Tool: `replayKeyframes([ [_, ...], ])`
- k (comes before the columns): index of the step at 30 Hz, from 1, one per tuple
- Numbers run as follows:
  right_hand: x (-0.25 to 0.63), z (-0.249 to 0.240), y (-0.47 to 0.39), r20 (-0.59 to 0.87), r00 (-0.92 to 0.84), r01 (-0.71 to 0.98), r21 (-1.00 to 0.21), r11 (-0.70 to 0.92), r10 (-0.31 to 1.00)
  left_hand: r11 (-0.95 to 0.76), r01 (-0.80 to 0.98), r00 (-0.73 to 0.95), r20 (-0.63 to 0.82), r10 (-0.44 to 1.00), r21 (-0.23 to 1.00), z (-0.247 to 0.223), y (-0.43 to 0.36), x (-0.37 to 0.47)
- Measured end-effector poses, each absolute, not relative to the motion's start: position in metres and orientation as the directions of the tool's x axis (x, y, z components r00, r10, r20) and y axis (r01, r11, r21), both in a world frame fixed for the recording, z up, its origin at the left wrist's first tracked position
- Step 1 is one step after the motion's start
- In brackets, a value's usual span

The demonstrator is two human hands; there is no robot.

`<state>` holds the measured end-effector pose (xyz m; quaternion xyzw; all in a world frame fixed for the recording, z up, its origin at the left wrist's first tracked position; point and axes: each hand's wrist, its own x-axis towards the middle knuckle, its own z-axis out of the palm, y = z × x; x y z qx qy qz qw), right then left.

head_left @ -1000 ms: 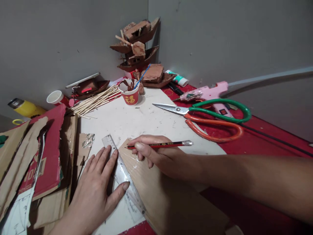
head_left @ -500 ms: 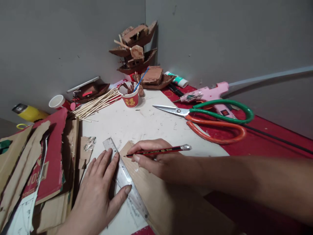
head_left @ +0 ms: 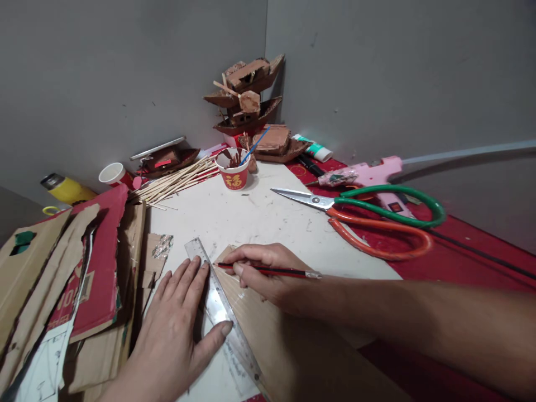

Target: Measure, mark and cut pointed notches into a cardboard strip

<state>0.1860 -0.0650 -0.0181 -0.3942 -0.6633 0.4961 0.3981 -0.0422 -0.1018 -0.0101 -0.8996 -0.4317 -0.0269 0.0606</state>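
My left hand point(head_left: 173, 326) lies with fingers spread, its fingertips and thumb pressing on a clear ruler point(head_left: 218, 304). The ruler runs slantwise along the left edge of a piece of brown cardboard point(head_left: 247, 312). In my right hand point(head_left: 268, 276) is a red and black pencil point(head_left: 288, 272), pinched between thumb and fingers. Its tip is at the ruler's right edge, near the cardboard's upper corner. The lower part of the cardboard lies in shadow, partly under my right forearm.
Large scissors point(head_left: 326, 202) and a pink glue gun point(head_left: 383, 170) lie right. Behind stand a red paper cup point(head_left: 233, 177), wooden sticks point(head_left: 180, 181) and brown model boats point(head_left: 255, 92). Stacked cardboard point(head_left: 100, 268) and a yellow bottle point(head_left: 69, 190) are left.
The pencil has tipped lower, and its point has come up against the ruler's edge. My left hand keeps its hold on the ruler. The whole view has shifted slightly.
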Motion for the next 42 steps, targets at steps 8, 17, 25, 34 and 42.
replayKeyframes([
  [8,0.185,-0.028,-0.064,0.149,-0.4,0.106,-0.973,0.207,0.904,-0.615,0.786,0.618,0.103,0.78,-0.06,-0.011,-0.101,-0.042],
  [17,0.185,-0.03,-0.064,0.184,-0.429,0.096,-0.964,0.247,0.884,-0.628,0.771,0.636,0.127,0.761,-0.104,-0.01,-0.1,-0.041],
  [25,0.185,-0.03,-0.063,0.207,-0.431,0.09,-0.959,0.27,0.878,-0.625,0.776,0.631,0.122,0.766,-0.082,-0.011,-0.1,-0.041],
  [34,0.186,-0.034,-0.062,0.215,-0.452,0.106,-0.951,0.292,0.866,-0.62,0.78,0.625,0.12,0.771,-0.078,-0.009,-0.1,-0.041],
  [42,0.186,-0.031,-0.062,0.221,-0.475,0.125,-0.941,0.315,0.851,-0.636,0.764,0.646,0.12,0.754,-0.111,-0.008,-0.098,-0.041],
])
